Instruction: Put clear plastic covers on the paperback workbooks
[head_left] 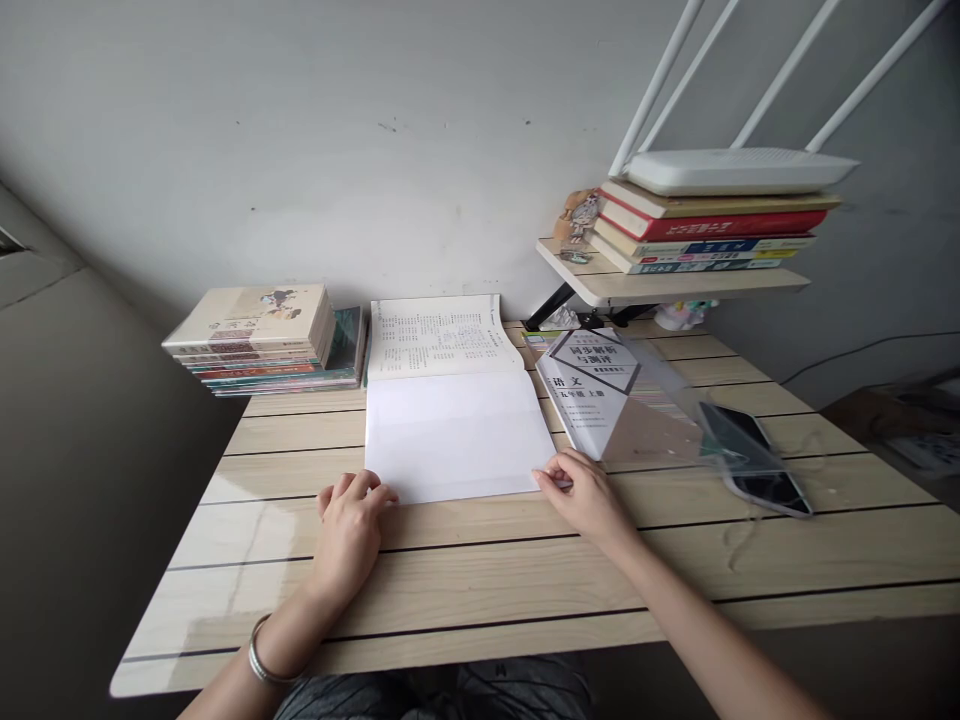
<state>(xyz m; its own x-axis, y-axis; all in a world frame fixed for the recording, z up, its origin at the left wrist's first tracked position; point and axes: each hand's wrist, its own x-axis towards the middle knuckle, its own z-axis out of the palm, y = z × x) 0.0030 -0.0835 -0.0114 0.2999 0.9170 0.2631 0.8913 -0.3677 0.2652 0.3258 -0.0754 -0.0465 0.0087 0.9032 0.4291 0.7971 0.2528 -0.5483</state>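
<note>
An open book (442,338) lies on the desk with a printed page at the top. Its lower half is a blank white sheet (457,435), spread flat toward me. At that sheet's near left corner my left hand (356,525) is closed, fingers curled and touching the edge; the fingertips are partly hidden. My right hand (581,490) pinches the near right corner between thumb and index finger. Just beyond it sits a grey-and-white workbook (577,390), with a clear plastic cover (660,400) reaching out to its right.
A stack of books (255,325) stands at the back left. On the right, a phone (757,460) lies partly under clear plastic. A small raised shelf (630,285) carries more books (720,225), a white router (742,170) and a figurine (577,215). Wall behind the wooden desk (480,590).
</note>
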